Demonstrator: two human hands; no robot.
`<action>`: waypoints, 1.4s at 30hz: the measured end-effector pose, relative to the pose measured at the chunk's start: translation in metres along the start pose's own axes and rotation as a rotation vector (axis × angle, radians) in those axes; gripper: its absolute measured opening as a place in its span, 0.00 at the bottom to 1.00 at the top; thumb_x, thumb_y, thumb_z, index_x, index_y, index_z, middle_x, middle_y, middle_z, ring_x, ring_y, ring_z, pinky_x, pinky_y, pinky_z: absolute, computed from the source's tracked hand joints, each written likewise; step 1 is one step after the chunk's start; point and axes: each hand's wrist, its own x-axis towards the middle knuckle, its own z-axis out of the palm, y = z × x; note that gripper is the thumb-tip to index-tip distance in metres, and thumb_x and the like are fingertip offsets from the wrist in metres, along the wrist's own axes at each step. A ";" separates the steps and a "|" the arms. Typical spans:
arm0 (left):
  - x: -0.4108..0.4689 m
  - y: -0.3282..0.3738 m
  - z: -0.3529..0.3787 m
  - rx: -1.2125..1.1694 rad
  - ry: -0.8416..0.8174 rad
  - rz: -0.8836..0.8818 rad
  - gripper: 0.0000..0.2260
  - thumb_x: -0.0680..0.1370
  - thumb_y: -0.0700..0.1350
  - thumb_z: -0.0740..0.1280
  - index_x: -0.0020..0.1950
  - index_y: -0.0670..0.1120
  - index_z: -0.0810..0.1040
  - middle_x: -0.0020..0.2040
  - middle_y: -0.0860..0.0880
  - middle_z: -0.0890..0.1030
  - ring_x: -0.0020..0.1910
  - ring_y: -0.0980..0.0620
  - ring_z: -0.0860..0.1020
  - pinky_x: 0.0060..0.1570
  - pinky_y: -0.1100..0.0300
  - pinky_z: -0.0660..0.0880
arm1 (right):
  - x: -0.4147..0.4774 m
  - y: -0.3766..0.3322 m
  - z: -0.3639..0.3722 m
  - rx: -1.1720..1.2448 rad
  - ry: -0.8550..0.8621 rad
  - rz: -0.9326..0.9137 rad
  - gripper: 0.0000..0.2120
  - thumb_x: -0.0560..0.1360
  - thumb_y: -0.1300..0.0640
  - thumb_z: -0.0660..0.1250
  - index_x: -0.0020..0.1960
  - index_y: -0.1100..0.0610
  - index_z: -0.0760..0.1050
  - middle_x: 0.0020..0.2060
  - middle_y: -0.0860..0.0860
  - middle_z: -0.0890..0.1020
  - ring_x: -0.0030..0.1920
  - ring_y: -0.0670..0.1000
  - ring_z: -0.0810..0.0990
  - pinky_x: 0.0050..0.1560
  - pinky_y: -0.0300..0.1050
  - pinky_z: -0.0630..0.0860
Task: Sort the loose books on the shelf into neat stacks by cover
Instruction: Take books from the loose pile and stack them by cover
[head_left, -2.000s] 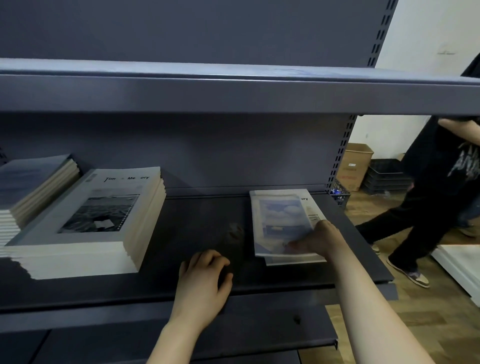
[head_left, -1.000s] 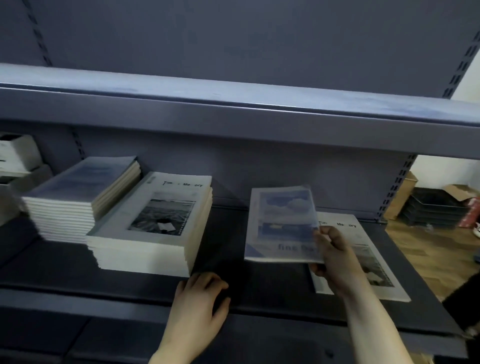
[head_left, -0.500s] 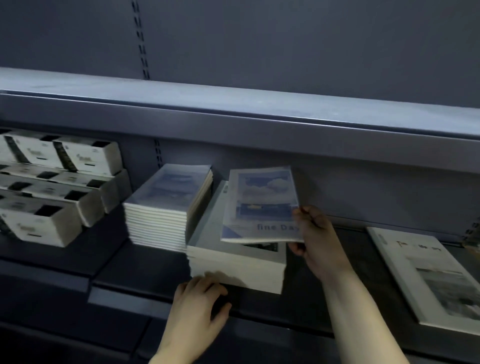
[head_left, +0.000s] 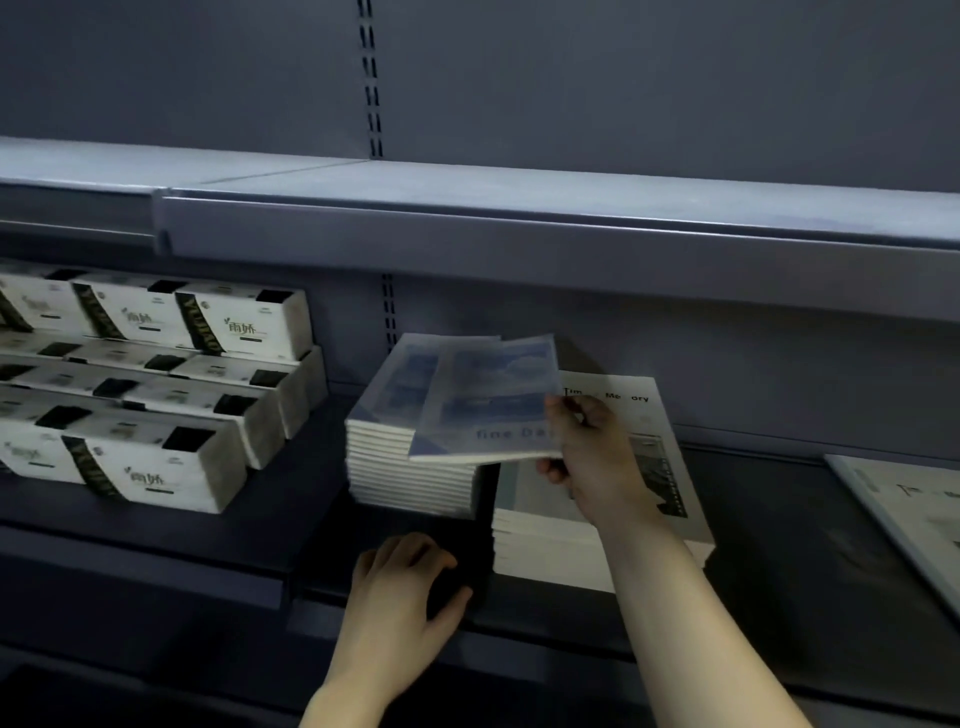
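1. Right hand (head_left: 592, 457) pinches the right edge of a thin pale blue paper book (head_left: 488, 400), with the thumb on top. The book is tilted, partly above the stack of blue-cover books (head_left: 405, 467).
2. Left hand (head_left: 400, 597) rests on the front of the dark grey metal shelf (head_left: 779, 571), fingers loosely bent, holding nothing.
3. The stack of white-cover books (head_left: 639, 415) just to the right shows "Tim Me ory". The held cover shows "fine Da".
4. White tissue packs (head_left: 156, 467) on the left carry Chinese characters.
5. One loose white book (head_left: 909, 519) lies at the far right.
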 end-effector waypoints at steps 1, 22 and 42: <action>0.001 -0.004 0.000 0.002 0.002 0.000 0.13 0.70 0.61 0.62 0.45 0.56 0.80 0.46 0.59 0.76 0.45 0.55 0.77 0.43 0.58 0.70 | 0.002 -0.001 0.006 -0.008 -0.004 0.010 0.10 0.80 0.50 0.62 0.52 0.57 0.73 0.40 0.56 0.78 0.26 0.48 0.75 0.23 0.37 0.69; 0.019 -0.038 0.008 -0.048 0.075 0.046 0.18 0.67 0.67 0.64 0.45 0.56 0.79 0.46 0.58 0.76 0.47 0.56 0.75 0.47 0.58 0.68 | 0.031 0.000 0.057 -0.894 0.089 -0.290 0.11 0.78 0.49 0.62 0.51 0.57 0.69 0.44 0.54 0.78 0.47 0.58 0.78 0.39 0.45 0.66; 0.021 -0.035 0.005 -0.008 0.060 0.030 0.18 0.66 0.67 0.64 0.44 0.56 0.80 0.45 0.58 0.75 0.46 0.55 0.75 0.45 0.57 0.68 | 0.024 0.001 0.070 -0.910 0.126 -0.328 0.21 0.78 0.48 0.62 0.65 0.59 0.65 0.52 0.56 0.81 0.53 0.60 0.80 0.43 0.47 0.69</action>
